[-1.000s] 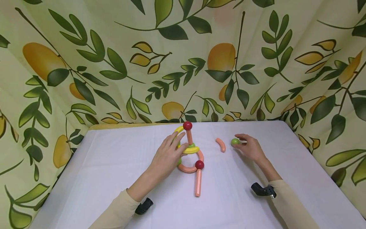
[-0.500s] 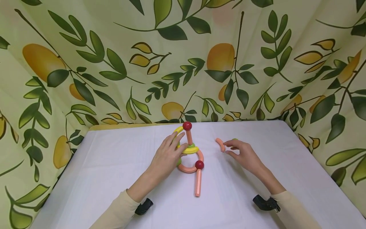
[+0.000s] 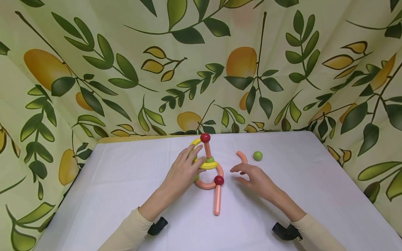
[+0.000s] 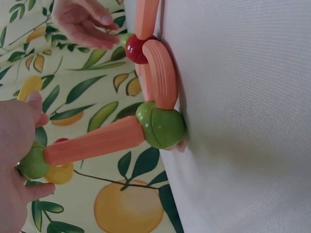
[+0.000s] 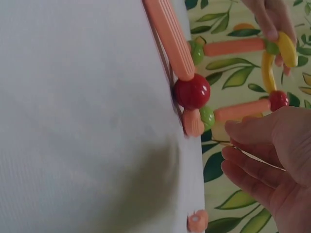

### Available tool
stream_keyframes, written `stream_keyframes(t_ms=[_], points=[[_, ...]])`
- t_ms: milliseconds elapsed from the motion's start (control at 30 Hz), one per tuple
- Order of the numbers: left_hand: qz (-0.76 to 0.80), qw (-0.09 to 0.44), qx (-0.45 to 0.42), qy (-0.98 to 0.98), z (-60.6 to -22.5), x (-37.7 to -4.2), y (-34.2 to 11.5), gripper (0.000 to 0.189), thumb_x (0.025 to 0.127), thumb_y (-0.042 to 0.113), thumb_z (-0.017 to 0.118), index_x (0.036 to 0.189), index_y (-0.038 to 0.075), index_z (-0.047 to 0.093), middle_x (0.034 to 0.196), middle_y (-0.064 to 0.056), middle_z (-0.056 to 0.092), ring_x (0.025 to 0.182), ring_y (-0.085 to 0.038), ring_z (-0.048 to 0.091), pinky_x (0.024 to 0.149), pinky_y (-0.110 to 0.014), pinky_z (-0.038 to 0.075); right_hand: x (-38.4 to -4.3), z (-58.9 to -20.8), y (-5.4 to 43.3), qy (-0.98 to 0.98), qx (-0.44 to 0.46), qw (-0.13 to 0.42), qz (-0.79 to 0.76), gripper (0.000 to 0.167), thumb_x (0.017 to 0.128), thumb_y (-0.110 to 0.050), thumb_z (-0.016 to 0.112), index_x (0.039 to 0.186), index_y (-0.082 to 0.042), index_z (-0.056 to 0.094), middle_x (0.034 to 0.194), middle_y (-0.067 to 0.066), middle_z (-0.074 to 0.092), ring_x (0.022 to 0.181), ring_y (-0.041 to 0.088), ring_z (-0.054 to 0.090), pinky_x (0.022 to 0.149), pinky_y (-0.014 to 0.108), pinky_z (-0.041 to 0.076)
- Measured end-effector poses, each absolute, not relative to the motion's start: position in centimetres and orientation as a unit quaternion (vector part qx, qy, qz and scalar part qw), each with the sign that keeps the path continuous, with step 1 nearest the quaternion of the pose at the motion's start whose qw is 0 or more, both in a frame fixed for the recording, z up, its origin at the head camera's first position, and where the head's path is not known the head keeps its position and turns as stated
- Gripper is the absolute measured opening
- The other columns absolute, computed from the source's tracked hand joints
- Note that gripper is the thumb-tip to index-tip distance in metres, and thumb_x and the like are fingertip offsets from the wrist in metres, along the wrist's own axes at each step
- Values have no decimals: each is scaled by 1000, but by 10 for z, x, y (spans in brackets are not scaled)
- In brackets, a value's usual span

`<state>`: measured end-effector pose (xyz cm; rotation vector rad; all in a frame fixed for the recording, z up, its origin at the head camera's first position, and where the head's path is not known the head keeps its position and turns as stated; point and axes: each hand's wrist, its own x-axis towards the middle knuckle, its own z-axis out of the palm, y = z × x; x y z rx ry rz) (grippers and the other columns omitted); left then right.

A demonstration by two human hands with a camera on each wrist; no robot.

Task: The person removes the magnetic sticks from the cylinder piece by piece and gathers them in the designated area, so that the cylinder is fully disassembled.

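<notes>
A toy structure of sticks and balls stands mid-table: a flat salmon ring (image 3: 205,184), a yellow arc (image 3: 209,165), and an upright salmon stick (image 3: 208,150) topped by a red ball (image 3: 205,137). A second red ball (image 3: 218,180) joins a straight salmon stick (image 3: 217,200) lying towards me. My left hand (image 3: 198,158) pinches the structure at a raised green ball (image 4: 33,164) by the yellow arc. My right hand (image 3: 237,174) hovers just right of the ring, fingers loosely spread, holding nothing. Behind it lie a curved salmon piece (image 3: 242,156) and a loose green ball (image 3: 258,155).
The white table (image 3: 125,188) is walled on three sides by a leaf-and-lemon printed cloth (image 3: 125,69). A wooden strip (image 3: 141,138) runs along the far edge at the left. Bare tabletop lies to the left and far right of the toys.
My right hand left the loose green ball on the table and moved left and nearer, close to the ring. My left hand and the structure stayed put.
</notes>
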<state>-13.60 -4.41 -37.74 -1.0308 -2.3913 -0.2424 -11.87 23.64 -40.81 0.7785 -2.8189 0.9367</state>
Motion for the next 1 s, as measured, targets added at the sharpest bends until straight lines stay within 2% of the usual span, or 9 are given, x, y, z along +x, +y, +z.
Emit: stream_keyframes(t_ms=[333,467,733,1000], points=[[-104,243,-378,-887,-377,-135,-44,36,86,30,76,117,14,65,145,-15,45,138,-36,36,112,-47,34,-110,-410,217,-903,321,38,282,38,79,2,79,113,-13,70,112,-6,70,108,13,64,91,35,54],[-105,237,-379,-888,-376,-135,-44,35,89,36,72,116,15,65,145,-15,45,139,-35,35,112,-48,34,-107,-410,212,-901,333,33,275,38,79,2,79,114,-12,71,113,-6,70,110,13,64,94,35,52],[-114,245,-388,-881,-377,-136,-45,27,92,31,70,111,14,66,144,-17,45,138,-37,36,112,-49,33,-104,-411,205,-904,336,24,262,36,79,1,79,111,-14,71,116,-2,70,112,14,63,95,35,51],[-124,250,-390,-878,-378,-137,-46,23,93,28,68,111,14,66,144,-16,46,138,-37,36,112,-48,33,-102,-412,199,-903,349,20,250,36,78,0,80,111,-13,71,113,-5,70,109,13,64,94,35,52]])
